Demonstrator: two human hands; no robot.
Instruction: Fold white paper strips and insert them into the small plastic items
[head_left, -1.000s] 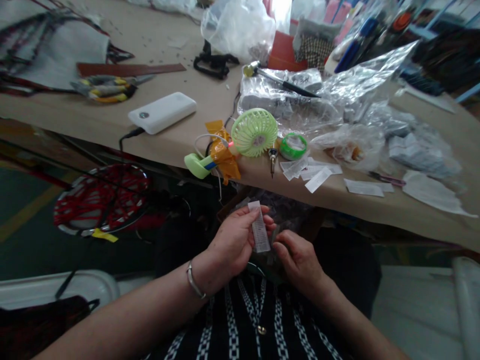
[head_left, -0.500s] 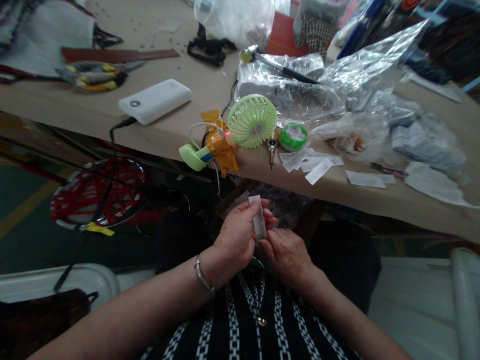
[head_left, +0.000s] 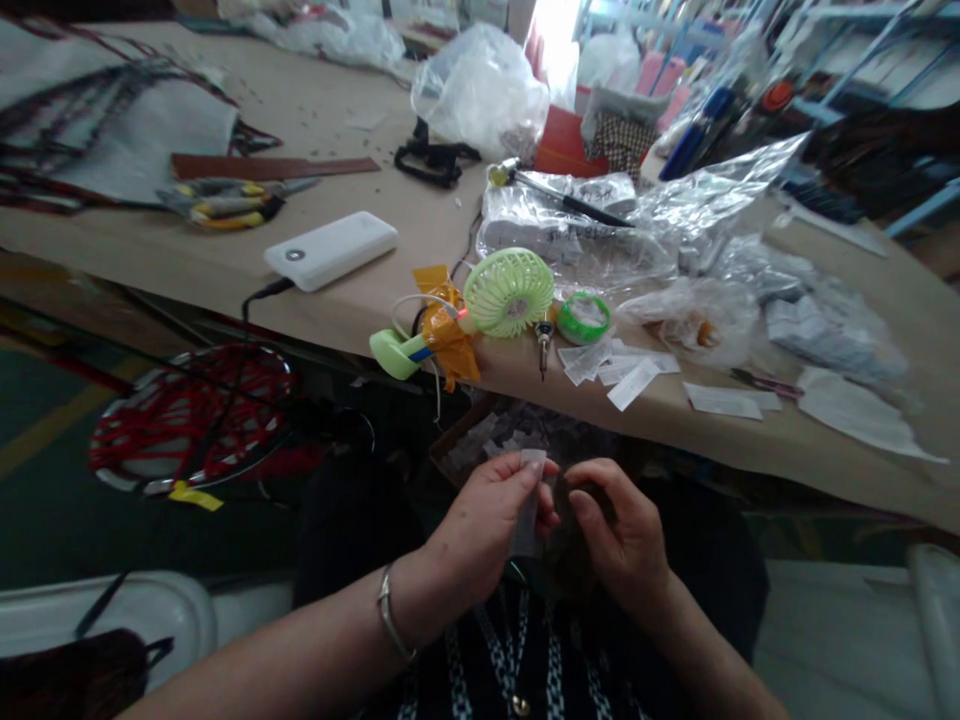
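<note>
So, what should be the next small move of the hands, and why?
Probably bring the right hand to the white strip: the left hand pinches it near its top, while its lower end hangs free and the right hand is close but apart.

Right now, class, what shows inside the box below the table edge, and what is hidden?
Loose whitish pieces. The tabletop covers the far part of the box; the left hand, holding a pale strip, blocks some of the near part; the pieces hide the bottom.

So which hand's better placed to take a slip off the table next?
Right hand, probably: it looks nearer the slips; the left hand holds a strip. Can't tell if the right holds anything.
</note>
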